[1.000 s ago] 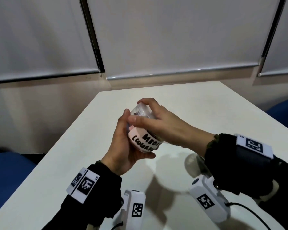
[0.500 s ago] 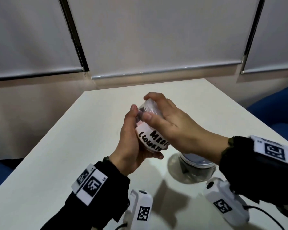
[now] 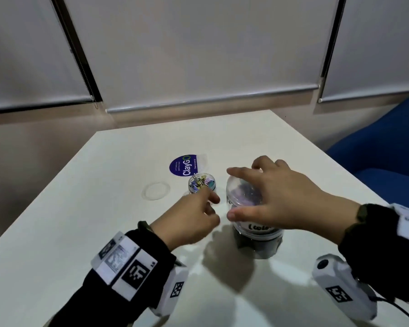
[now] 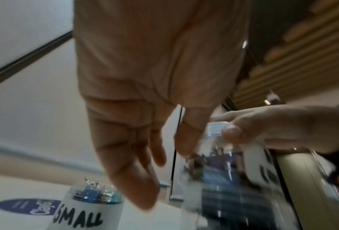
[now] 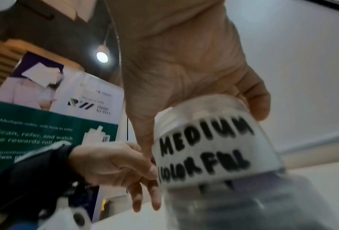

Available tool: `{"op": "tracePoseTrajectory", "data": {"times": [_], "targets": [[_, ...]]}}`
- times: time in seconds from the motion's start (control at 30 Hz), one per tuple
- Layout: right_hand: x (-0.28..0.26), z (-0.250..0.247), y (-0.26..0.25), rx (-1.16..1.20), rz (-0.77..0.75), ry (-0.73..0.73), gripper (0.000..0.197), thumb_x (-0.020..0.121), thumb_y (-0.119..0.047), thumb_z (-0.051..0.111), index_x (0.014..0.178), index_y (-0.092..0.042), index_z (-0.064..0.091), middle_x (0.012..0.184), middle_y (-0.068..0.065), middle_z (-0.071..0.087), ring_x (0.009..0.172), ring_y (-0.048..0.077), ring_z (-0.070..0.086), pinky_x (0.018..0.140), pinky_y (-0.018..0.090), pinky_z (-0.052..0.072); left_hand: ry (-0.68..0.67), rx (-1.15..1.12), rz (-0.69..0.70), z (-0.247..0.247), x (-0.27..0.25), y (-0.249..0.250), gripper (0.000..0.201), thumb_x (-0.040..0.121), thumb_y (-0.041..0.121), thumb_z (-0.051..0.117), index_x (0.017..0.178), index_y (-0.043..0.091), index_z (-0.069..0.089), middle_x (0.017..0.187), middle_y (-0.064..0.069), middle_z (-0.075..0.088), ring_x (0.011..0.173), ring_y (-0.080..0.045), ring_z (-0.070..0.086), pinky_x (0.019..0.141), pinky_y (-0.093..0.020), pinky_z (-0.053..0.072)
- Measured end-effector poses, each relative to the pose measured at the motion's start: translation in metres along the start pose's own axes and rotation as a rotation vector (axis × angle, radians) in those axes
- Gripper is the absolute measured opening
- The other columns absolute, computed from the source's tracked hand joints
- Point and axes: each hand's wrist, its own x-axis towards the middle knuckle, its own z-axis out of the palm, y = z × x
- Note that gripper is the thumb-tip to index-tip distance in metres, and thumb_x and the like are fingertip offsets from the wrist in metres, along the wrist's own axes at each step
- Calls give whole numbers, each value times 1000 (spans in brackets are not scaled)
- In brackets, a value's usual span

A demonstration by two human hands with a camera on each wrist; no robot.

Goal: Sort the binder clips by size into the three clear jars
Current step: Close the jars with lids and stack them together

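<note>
Head view gives me a smooth white table point(image 3: 69, 232) with my right hand point(image 3: 283, 197) spread over the domed clear lid of the medium jar point(image 3: 246, 197), thumb and fingers curled round its rim, gripping it from above. That jar sits stacked on a second clear jar point(image 3: 260, 244) whose contents look dark; I cannot make out the clips inside it. The paper label reads "MEDIUM COLORFUL" in black marker point(image 5: 204, 149) on the right wrist view, and pale purple shapes show through the plastic.

My left hand point(image 3: 189, 220) hangs just left of the stack, fingers loosely curled and holding nothing; on the left wrist view the fingers point(image 4: 129, 171) point down, relaxed.

Beyond it stands the small jar point(image 3: 201, 184), lidless, a short clear cylinder packed with pastel binder clips point(image 3: 202, 181) with wire handles sticking up, labelled "SMALL". A flat round clear lid point(image 3: 156, 191) lies on the table to its left. A round blue sticker point(image 3: 183, 165) lies flat just behind.
</note>
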Motion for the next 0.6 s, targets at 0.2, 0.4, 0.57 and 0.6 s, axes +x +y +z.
{"op": "tracePoseTrajectory", "data": {"times": [0.2,0.4,0.57,0.6], "targets": [[-19,-2,49,399,-15,-90,140,43,-48,93,140,-62,-7,150,-11,23,132,13,38,100,21,34,-56,62,-12,12,-5,1,92,61,56,81,136,34,32,112,9,55,88,-5,62,61,-18,51],[-23,22,52,595,-85,9,104,50,-57,87,135,-60,26,136,-14,46,118,1,50,98,23,44,-82,73,46,41,7,3,91,56,55,84,128,26,37,103,18,58,98,-2,57,73,-14,48],[-6,28,46,580,39,155,82,57,-51,85,126,-48,41,124,-3,55,108,13,56,86,25,47,-38,76,41,40,37,4,87,53,50,81,128,26,47,108,5,65,97,-11,63,78,-34,56],[-2,28,47,569,71,168,81,59,-51,85,127,-45,41,123,0,55,104,15,56,82,24,45,11,117,33,36,41,6,77,63,42,80,129,23,47,109,1,63,99,-14,61,79,-33,54]]}}
